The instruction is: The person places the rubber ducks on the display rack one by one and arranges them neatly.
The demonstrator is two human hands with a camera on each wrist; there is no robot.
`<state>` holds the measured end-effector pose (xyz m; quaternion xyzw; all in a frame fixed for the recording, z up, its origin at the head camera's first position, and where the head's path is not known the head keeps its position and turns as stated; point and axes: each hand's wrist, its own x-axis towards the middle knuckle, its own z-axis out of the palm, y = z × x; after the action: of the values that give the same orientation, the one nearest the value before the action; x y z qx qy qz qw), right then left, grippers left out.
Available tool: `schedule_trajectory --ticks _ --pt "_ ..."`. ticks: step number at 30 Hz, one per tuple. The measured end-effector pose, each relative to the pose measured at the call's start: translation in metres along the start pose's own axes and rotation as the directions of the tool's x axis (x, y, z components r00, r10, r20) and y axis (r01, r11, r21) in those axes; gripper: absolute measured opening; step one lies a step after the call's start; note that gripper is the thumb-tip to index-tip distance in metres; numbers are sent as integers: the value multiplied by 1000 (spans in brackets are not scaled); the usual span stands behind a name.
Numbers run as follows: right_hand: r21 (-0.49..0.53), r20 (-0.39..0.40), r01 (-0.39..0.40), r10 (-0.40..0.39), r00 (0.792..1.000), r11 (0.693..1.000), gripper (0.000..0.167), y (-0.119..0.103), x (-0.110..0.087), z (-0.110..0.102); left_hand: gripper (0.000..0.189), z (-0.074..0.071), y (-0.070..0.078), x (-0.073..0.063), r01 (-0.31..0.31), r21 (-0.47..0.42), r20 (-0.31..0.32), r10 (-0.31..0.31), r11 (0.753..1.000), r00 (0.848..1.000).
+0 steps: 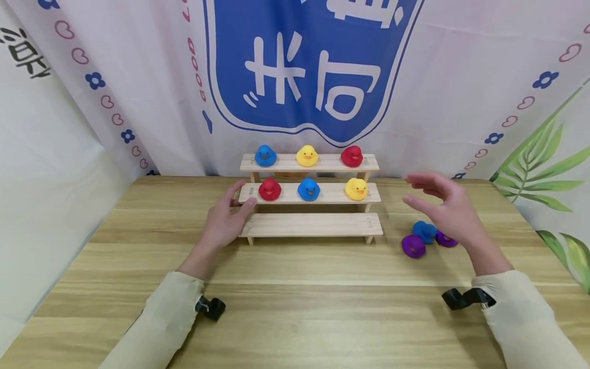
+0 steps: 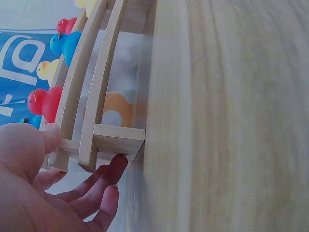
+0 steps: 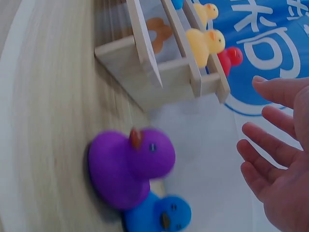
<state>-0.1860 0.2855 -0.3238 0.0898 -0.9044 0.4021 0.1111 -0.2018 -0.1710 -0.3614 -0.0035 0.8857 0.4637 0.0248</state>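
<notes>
A three-tier wooden display stand (image 1: 311,225) stands on the table. My left hand (image 1: 226,218) grips its left end, the thumb at the middle board and the other fingers spread along the side (image 2: 91,191). On the top board sit a blue duck (image 1: 265,156), a yellow duck (image 1: 307,156) and a red duck (image 1: 352,156). The middle board bears a red duck (image 1: 269,189), a blue duck (image 1: 308,189) and a yellow duck (image 1: 356,189). My right hand (image 1: 447,205) hovers with fingers apart, holding nothing, over two purple ducks (image 1: 413,246) and a blue duck (image 1: 424,231).
The bottom board (image 1: 310,224) of the stand carries no ducks. Behind the wooden table (image 1: 322,307) hangs a white curtain with a blue printed panel (image 1: 309,118). Leaf-patterned cloth (image 1: 544,169) borders the right side.
</notes>
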Motion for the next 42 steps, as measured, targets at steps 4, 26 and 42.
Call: schedule_trajectory --ticks 4,26,42 --pt "14 3 -46 46 999 999 47 10 -6 -9 73 0 -1 0 3 -13 2 -3 1000 1000" --pt "-38 98 -149 152 984 988 55 70 -53 -45 71 6 1 1 3 -7 -4 -3 1000 1000" --pt "-73 179 -301 309 934 951 66 86 -63 -46 72 0 -1 -1 13 -7 -19 -13 1000 1000"
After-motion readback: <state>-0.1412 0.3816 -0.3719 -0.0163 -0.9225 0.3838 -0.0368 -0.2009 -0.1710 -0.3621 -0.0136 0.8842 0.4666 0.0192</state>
